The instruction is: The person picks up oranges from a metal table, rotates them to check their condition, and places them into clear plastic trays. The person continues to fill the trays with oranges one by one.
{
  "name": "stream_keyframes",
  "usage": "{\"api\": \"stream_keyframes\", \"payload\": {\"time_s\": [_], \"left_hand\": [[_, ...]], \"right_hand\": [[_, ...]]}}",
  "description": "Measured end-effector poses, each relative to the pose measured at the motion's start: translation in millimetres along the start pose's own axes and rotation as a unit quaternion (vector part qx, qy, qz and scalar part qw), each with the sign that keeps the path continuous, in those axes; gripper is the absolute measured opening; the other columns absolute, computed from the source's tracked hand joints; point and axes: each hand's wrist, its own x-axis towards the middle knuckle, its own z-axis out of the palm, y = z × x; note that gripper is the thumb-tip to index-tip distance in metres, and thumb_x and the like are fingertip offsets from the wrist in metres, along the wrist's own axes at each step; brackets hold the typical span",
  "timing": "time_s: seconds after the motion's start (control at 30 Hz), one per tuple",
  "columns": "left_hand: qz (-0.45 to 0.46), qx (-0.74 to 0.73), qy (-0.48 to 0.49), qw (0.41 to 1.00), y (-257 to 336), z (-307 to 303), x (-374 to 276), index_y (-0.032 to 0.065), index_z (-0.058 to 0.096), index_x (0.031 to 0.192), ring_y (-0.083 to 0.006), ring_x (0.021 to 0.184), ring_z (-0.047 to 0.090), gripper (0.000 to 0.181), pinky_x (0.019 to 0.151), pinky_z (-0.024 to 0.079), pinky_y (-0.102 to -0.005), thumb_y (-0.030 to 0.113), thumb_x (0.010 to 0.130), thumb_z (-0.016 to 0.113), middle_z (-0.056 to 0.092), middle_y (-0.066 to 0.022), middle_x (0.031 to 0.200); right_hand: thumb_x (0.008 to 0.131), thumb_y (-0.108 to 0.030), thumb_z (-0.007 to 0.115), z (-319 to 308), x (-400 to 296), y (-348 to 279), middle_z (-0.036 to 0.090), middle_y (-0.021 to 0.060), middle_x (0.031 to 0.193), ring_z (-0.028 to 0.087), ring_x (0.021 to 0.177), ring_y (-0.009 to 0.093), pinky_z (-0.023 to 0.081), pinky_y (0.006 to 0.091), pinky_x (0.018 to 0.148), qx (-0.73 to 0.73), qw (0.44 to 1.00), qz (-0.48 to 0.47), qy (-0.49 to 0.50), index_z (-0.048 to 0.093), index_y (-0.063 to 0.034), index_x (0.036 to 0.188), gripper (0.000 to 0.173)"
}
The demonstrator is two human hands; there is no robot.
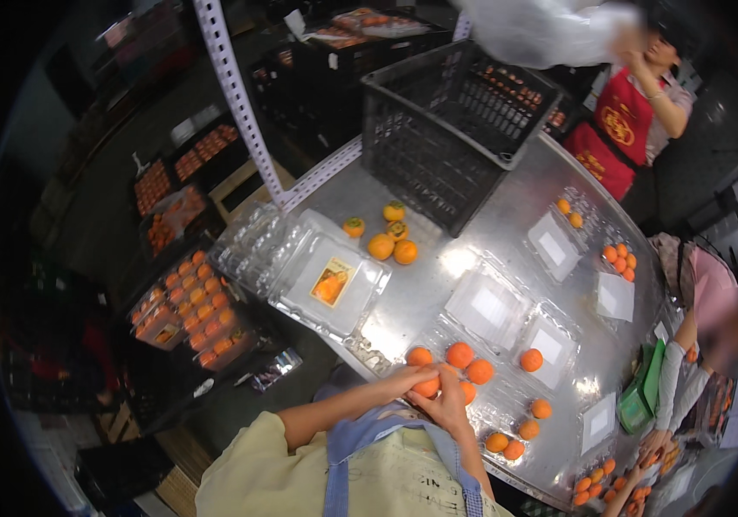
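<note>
My left hand [404, 380] and my right hand [448, 402] meet over the front of a steel table, both gripping one orange persimmon [426, 387]. Around my fingers, several persimmons [459, 355] sit in a clear plastic clamshell box [497, 382], its lid [487, 301] folded back with a white sheet on it. A second open clamshell [560, 316] lies to the right, with a single persimmon [531, 360] at its near part. Nearer the table's front edge are further persimmons [513, 449] in clear plastic.
Stacked clamshells [291, 258] with a picture label stand at left, near loose persimmons [381, 246] and a black plastic crate [433, 155]. A perforated metal post [240, 97] rises behind. Packed fruit [204, 304] sits left of the table. Co-workers [621, 129] occupy the right side, beside a green basket [642, 388].
</note>
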Motion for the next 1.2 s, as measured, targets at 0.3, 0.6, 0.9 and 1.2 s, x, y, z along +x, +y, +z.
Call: {"api": "stream_keyframes", "payload": {"time_s": [0.3,0.6,0.9,1.2], "left_hand": [[0.309,0.353,0.172,0.866,177,-42,6,0.0051,0.049,0.124,-0.0117,0.083,0.058,0.052,0.073,0.049,-0.0273,0.025,0.081,0.072,0.061,-0.0056,0.105],[0.478,0.387,0.271,0.740,328,-35,33,0.0044,0.053,0.115,-0.0174,0.085,0.060,0.041,0.071,0.051,-0.0290,0.020,0.081,0.071,0.062,-0.0101,0.106],[0.495,0.384,0.254,0.737,318,-40,60,0.0040,0.059,0.106,-0.0130,0.079,0.059,0.026,0.066,0.049,-0.0249,0.006,0.081,0.065,0.061,-0.0056,0.103],[0.550,0.351,0.272,0.707,325,-48,53,0.0034,0.060,0.099,-0.0120,0.076,0.057,0.018,0.063,0.047,-0.0238,0.000,0.082,0.062,0.059,-0.0033,0.098]], "right_hand": [[0.067,-0.021,0.083,-22,-15,6,0.065,0.0148,0.106,0.063,0.098,0.025,0.049,0.0361,0.087,0.103,0.984,0.111,0.096,0.055,-0.0010,0.116,0.060],[0.069,-0.023,0.081,-26,-16,7,0.063,0.0163,0.108,0.063,0.101,0.027,0.049,0.0358,0.087,0.075,0.986,0.091,0.117,0.055,-0.0004,0.116,0.059],[0.070,-0.024,0.081,-24,-25,11,0.063,0.0170,0.110,0.062,0.103,0.027,0.049,0.0361,0.088,0.099,0.981,0.121,0.113,0.055,0.0006,0.118,0.060],[0.069,-0.022,0.081,-17,-13,6,0.064,0.0163,0.103,0.063,0.094,0.027,0.050,0.0344,0.080,0.089,0.986,0.096,0.104,0.056,-0.0003,0.117,0.058]]}}
